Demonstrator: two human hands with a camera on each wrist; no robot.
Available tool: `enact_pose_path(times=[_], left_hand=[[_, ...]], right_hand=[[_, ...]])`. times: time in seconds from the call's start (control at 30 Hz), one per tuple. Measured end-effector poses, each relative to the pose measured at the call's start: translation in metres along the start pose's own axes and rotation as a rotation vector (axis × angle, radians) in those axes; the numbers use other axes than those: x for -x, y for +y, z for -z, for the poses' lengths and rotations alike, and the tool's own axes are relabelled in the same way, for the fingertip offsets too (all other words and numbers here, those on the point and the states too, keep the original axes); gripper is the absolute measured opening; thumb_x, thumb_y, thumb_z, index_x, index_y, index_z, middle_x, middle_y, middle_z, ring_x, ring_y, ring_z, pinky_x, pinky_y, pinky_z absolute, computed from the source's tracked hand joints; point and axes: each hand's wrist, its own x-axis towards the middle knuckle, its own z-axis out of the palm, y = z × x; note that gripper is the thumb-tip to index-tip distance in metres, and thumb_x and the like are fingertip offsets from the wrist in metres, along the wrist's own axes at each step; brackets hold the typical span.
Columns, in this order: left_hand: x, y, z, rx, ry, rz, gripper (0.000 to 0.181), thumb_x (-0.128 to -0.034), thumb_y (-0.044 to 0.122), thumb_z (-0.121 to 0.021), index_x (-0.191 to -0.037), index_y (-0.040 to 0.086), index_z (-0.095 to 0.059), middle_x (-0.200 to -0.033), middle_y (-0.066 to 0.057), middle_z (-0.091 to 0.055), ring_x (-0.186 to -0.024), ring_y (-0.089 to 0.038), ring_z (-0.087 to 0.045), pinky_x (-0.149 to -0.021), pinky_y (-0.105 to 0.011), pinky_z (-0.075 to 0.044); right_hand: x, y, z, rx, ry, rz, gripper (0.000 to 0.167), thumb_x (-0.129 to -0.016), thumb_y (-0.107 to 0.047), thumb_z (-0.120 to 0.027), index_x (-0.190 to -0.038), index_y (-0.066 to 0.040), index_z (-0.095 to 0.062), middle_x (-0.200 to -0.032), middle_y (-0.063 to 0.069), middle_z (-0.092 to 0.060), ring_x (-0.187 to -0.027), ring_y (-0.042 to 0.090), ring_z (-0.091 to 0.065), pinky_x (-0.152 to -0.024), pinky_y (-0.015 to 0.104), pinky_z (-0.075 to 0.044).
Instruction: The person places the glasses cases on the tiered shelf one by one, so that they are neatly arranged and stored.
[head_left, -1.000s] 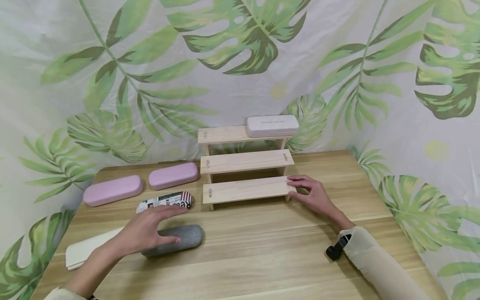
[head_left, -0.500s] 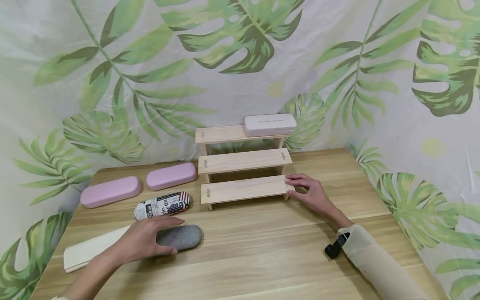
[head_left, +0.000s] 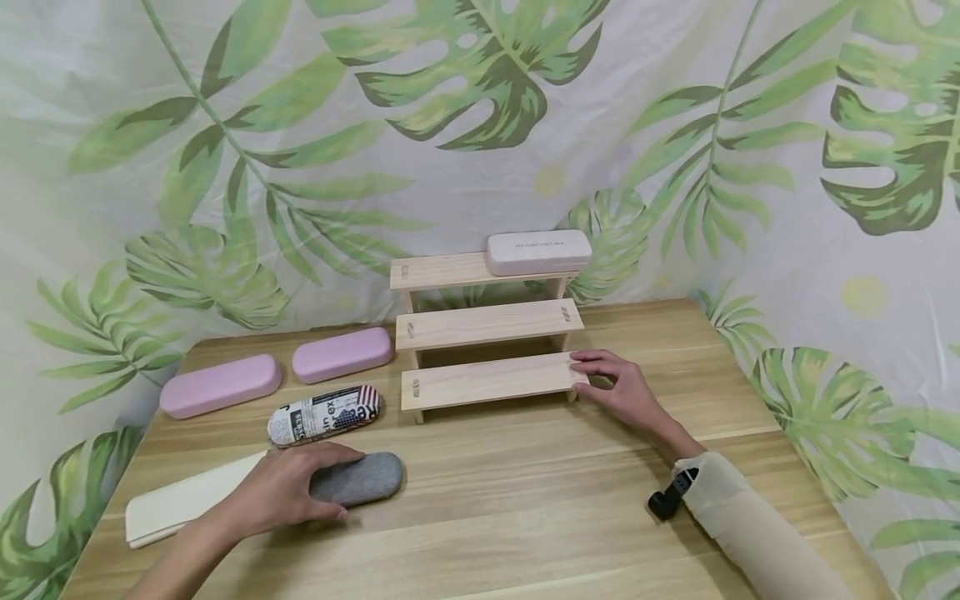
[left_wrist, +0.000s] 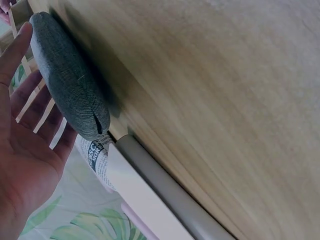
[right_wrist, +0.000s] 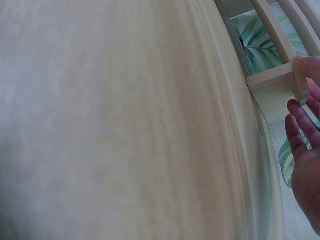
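My left hand (head_left: 281, 492) straddles the grey fabric glasses case (head_left: 367, 477) at its left end, thumb on the near side and fingers on the far side. In the left wrist view its fingers are fairly straight beside the case, and a firm grip is not visible. The right hand (head_left: 618, 392) holds the right end of the lowest step of a three-tier wooden display stand (head_left: 487, 379), thumb at the front edge and fingers behind. On the top tier, toward the right, lies a white glasses case (head_left: 538, 252).
Behind the left hand lies a newspaper-print glasses case (head_left: 322, 414). Two pink glasses cases (head_left: 221, 386) sit farther back on the wooden table (head_left: 525, 508). A cream case (head_left: 191, 497) lies at the left, partly behind the left hand. A leaf-print cloth (head_left: 480, 183) hangs behind.
My left hand has moved down and slightly left, from above the cases to around the grey case's left end. The right hand stays on the stand. The view has shifted slightly.
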Motion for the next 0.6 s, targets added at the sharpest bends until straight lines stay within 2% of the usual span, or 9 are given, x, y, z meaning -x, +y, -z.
enact_pose_path(times=[0.17, 0.37, 0.6], left_hand=[[0.0002, -0.0019, -0.0030, -0.007, -0.002, 0.006, 0.073, -0.0685, 0.051, -0.098, -0.131, 0.022, -0.074, -0.129, 0.001, -0.075, -0.114, -0.025, -0.072, -0.085, -0.045, -0.060], [-0.0003, -0.0017, -0.0039, -0.009, -0.018, 0.026, 0.072, -0.0691, 0.043, -0.099, -0.133, 0.022, -0.074, -0.130, 0.000, -0.075, -0.116, -0.026, -0.072, -0.084, -0.046, -0.060], [-0.0019, -0.0017, -0.0044, -0.011, -0.012, 0.021, 0.068, -0.0697, 0.039, -0.099, -0.131, 0.023, -0.075, -0.128, 0.002, -0.075, -0.113, -0.023, -0.073, -0.080, -0.042, -0.061]], right_hand=[[-0.0002, 0.0007, 0.0005, 0.011, -0.009, -0.016, 0.034, -0.089, -0.007, -0.085, -0.123, -0.010, -0.080, -0.138, 0.009, -0.070, -0.132, 0.030, -0.062, -0.106, 0.016, -0.046], [-0.0006, 0.0012, 0.0008, 0.034, -0.013, -0.006, 0.036, -0.089, -0.009, -0.086, -0.124, -0.011, -0.079, -0.140, 0.008, -0.069, -0.133, 0.029, -0.061, -0.110, 0.017, -0.043], [0.0000, 0.0023, 0.0007, 0.019, -0.013, -0.015, 0.035, -0.090, -0.008, -0.086, -0.124, -0.011, -0.079, -0.139, 0.008, -0.069, -0.132, 0.029, -0.062, -0.106, 0.016, -0.046]])
